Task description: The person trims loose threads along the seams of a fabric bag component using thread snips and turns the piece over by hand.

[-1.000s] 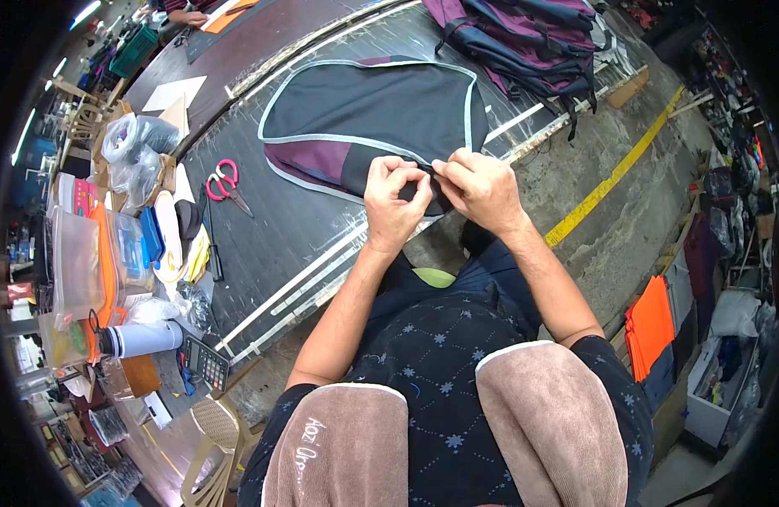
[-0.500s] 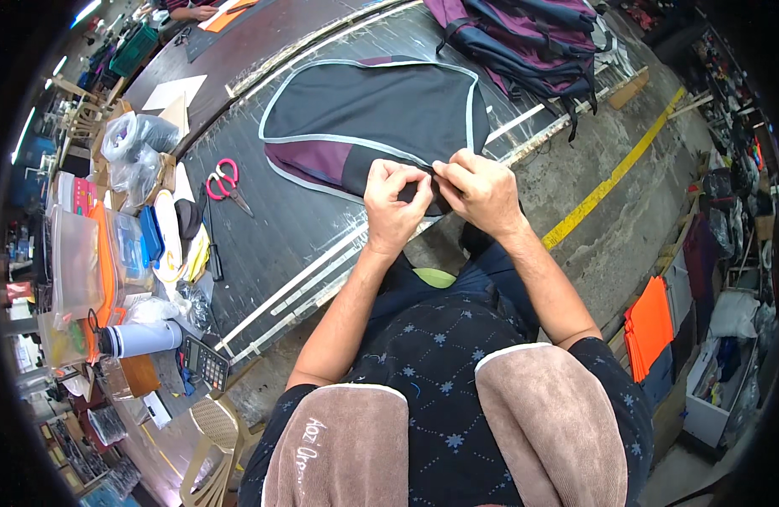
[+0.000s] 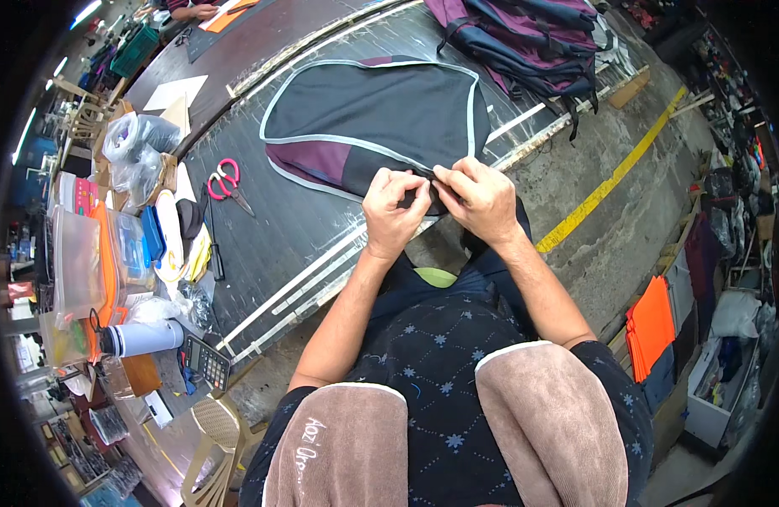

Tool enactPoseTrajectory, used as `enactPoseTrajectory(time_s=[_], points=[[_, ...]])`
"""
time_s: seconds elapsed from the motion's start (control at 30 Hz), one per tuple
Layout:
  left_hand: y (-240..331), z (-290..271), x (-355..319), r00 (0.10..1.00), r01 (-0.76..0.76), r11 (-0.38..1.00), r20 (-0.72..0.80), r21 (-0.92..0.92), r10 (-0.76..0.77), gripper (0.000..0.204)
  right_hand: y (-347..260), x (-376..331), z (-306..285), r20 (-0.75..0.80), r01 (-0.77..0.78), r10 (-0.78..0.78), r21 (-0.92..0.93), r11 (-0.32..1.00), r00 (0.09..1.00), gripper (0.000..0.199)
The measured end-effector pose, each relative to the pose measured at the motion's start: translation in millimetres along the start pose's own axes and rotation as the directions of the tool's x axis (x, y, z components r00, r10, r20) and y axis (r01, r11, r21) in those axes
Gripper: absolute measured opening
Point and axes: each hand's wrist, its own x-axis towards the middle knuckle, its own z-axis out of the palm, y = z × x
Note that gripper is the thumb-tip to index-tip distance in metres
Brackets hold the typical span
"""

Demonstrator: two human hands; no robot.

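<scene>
1. Now the big dark work table [image 3: 263, 211] fills the top of the view, and a flat black and purple bag panel [image 3: 364, 127] with pale grey edging lies on it, close to the near edge.
2. Beyond the panel sits a pile of purple and dark blue backpacks [image 3: 525, 42], well apart from the hands.
3. Over on the left are boxes and plastic tubs [image 3: 77, 262], so it is wise to keep the panel away from that clutter.
4. Both hands meet at the near edge of the panel. The left hand [image 3: 394, 215] is curled, with its fingertips pinching the dark edge of the fabric.
5. The right hand [image 3: 482, 198] is curled too, and its fingers pinch the same edge just beside the left.
6. To do this well, I think both hands should hold the edge flat and tight and work slowly, so the trim does not twist.
7. Red-handled scissors [image 3: 227, 182] lie on the table to the left, near enough to reach.
8. What small thing sits between the fingertips I cannot tell.
</scene>
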Motion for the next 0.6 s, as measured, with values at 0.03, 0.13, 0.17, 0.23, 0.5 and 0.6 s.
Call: enactPoseTrajectory(time_s=[0.03, 0.13, 0.17, 0.23, 0.5, 0.6], points=[[0, 0, 0, 1.000, 0.000, 1.000, 0.000, 0.001, 0.000, 0.020, 0, -1, 0, 0.001, 0.000, 0.000, -0.002, 1.000, 1.000, 0.022], [2, -1, 1, 1.000, 0.002, 1.000, -0.002, 0.003, -0.002, 0.021, 2, -2, -4, 0.001, 0.001, -0.001, -0.002, 1.000, 1.000, 0.024], [3, -1, 1, 1.000, 0.008, 1.000, -0.005, 0.010, -0.008, 0.021, 1, -4, -6, 0.001, 0.001, -0.001, 0.002, 1.000, 1.000, 0.025], [4, -2, 2, 1.000, 0.015, 1.000, -0.008, 0.018, -0.015, 0.021, 2, -8, -9, 0.012, 0.002, -0.002, 0.014, 1.000, 1.000, 0.026], [-3, 0, 1, 0.999, -0.040, 0.999, 0.023, -0.006, 0.040, 0.021, 4, -4, 4, -0.018, 0.030, -0.030, -0.015, 0.999, 0.999, 0.028], [-1, 0, 2, 0.999, -0.026, 1.000, 0.025, -0.001, 0.026, 0.020, 8, -2, 7, -0.029, 0.056, -0.056, -0.009, 0.998, 0.998, 0.029]])
